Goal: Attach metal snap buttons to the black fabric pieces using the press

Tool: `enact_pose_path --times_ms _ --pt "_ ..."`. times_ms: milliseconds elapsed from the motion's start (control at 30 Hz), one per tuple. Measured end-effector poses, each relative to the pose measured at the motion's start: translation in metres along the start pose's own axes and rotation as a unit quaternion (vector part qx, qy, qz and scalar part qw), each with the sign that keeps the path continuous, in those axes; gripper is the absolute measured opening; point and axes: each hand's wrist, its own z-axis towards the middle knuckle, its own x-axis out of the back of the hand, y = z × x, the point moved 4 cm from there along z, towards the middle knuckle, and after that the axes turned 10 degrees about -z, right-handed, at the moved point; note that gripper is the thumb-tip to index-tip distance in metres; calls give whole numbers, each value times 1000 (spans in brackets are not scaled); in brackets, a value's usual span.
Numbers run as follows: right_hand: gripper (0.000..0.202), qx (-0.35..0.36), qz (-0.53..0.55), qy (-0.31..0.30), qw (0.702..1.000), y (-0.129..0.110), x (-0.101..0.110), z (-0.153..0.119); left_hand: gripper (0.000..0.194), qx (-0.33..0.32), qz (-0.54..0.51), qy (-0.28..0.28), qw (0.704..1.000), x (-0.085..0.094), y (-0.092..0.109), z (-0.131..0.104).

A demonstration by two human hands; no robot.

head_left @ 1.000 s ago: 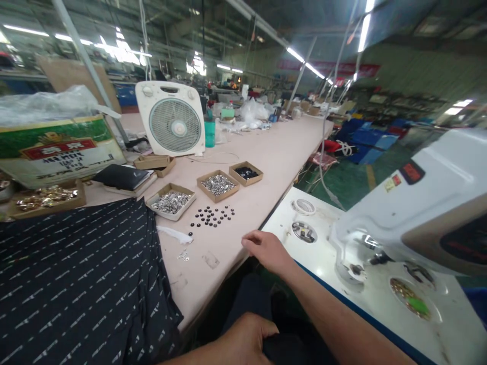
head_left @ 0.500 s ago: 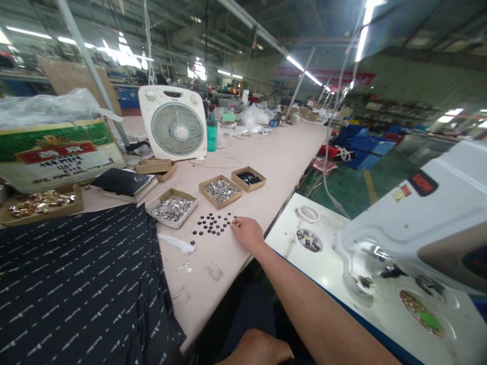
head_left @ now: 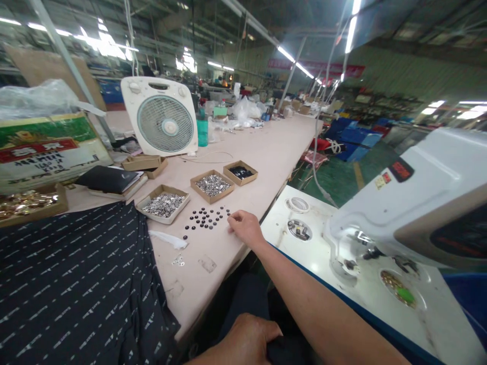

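Note:
My right hand (head_left: 246, 229) is over the table at the right edge of a loose spread of small black round snap caps (head_left: 206, 220). Thumb and forefinger are pinched together; whatever lies between them is too small to make out. Low in the view, above my lap, is my left hand (head_left: 243, 337), back upward with the thumb pointing right. Its other fingers are hidden. Beyond the caps, two cardboard trays, one nearer (head_left: 163, 204) and one farther (head_left: 212, 186), hold silvery metal snap parts. A third tray (head_left: 240, 173) contains black pieces.
Dark printed fabric (head_left: 83, 284) covers the table's left side. A white box fan (head_left: 160, 116), a black notebook (head_left: 108, 179) and a tray of gold-coloured parts (head_left: 32, 204) stand behind. On my right is a white machine (head_left: 429, 197) on its own tabletop (head_left: 319, 261).
The view has turned slightly, so the scene sits further left. My right hand has drawn a little away from the black caps, fingers still pinched. My left hand has shifted slightly up and left in view.

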Motion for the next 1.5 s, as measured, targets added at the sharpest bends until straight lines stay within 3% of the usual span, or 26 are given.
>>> enact_pose_path --times_ms 100,167,267,333,467,600,767,1000,1333,1500 --pt "4 -26 75 -20 997 11 15 -28 9 -22 8 31 999 6 14 -11" --pt "8 -31 145 -39 988 23 29 -61 8 -45 39 40 997 11 21 -16" --pt "17 -46 215 -61 974 42 53 -130 10 -113 123 48 985 17 30 -23" --pt "20 -75 213 -59 972 52 67 -181 16 -197 209 55 956 16 38 -29" --pt "20 -128 193 -23 973 60 83 -270 24 -330 338 14 881 -3 56 -46" --pt "21 -149 196 24 969 59 88 -323 27 -383 349 -30 855 -26 73 -61" --pt "25 -131 227 52 964 58 89 -355 21 -391 337 -39 856 -42 78 -78" --pt "26 -69 215 44 973 57 87 -373 21 -358 348 -48 865 -47 78 -92" --pt "21 79 67 105 989 33 123 -388 18 -379 373 -46 846 -51 102 -93" --pt "28 48 125 96 986 38 117 -394 17 -390 377 -51 838 -52 109 -92"
